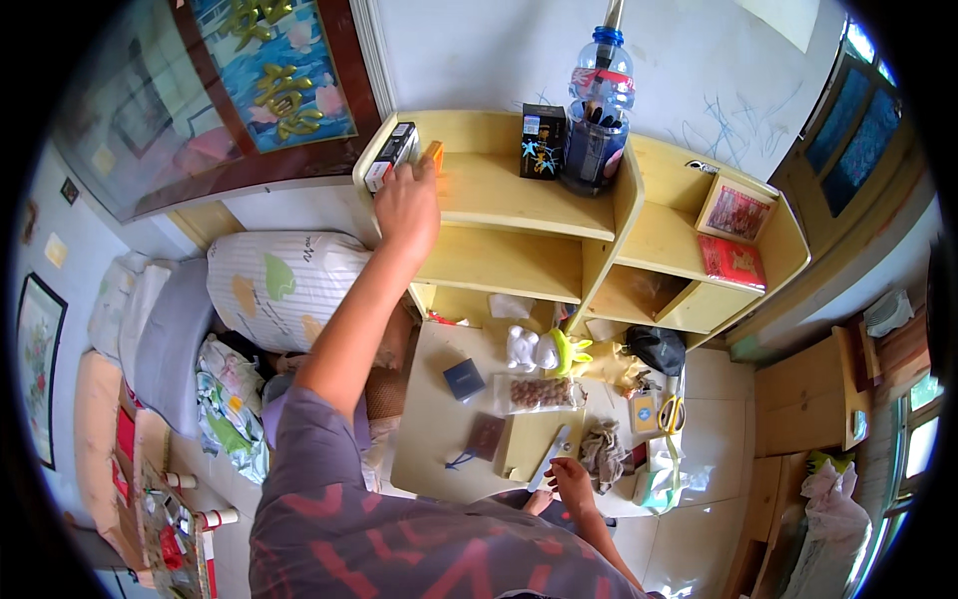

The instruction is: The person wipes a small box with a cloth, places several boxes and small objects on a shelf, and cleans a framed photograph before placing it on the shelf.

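Observation:
My left arm stretches up to the top of the yellow wooden shelf unit. There my left hand is closed on a small orange box, right beside a black-and-white box. Low at the front edge of the desk, my right hand has its fingers curled in; whether anything is inside them is hidden. Just left of it a grey-blue flat strip, like a ruler or blade, lies across a yellowish folder or board. A dark red booklet and dark blue square box lie further left.
A black box and a cut bottle holding pens stand on the top shelf. The desk carries a white plush toy, a bag of brown pieces, a grey cloth and yellow scissors. Bedding is piled at left.

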Demonstrator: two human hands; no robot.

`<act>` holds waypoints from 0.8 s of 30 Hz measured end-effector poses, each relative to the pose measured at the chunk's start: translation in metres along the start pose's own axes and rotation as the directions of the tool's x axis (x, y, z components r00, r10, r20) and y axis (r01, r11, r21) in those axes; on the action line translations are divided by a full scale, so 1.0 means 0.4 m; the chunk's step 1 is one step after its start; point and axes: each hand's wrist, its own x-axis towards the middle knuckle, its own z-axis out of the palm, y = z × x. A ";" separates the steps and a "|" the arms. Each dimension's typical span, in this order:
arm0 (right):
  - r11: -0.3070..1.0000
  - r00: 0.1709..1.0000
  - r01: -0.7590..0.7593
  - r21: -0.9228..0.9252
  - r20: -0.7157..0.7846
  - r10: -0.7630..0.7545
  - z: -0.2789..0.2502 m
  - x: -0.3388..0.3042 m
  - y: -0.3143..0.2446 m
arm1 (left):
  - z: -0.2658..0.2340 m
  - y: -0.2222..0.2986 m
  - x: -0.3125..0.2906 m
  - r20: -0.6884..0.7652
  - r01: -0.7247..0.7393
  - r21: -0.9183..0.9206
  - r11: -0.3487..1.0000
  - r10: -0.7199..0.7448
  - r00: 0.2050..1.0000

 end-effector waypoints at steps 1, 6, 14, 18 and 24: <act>1.000 1.000 0.004 -0.007 -0.002 -0.004 -0.003 -0.001 -0.004 | 0.018 -0.006 0.000 -0.003 0.007 -0.003 1.000 -0.007 1.000; 0.999 0.995 -0.026 0.020 -0.097 0.027 -0.047 -0.004 0.017 | 0.051 -0.038 0.019 -0.092 -0.167 0.169 0.971 0.184 0.979; 0.998 0.991 -0.023 0.059 -0.132 0.031 -0.074 -0.008 0.028 | 0.038 -0.062 0.100 0.135 -0.315 0.427 0.848 0.285 0.949; 0.998 0.993 -0.030 0.055 -0.110 0.036 -0.072 -0.011 0.052 | 0.043 -0.025 0.118 0.304 -0.338 0.499 0.798 0.204 0.931; 0.988 0.980 0.102 -0.118 -0.157 -0.120 -0.079 -0.002 0.039 | 0.038 -0.057 0.071 0.132 -0.330 0.360 0.873 0.302 0.944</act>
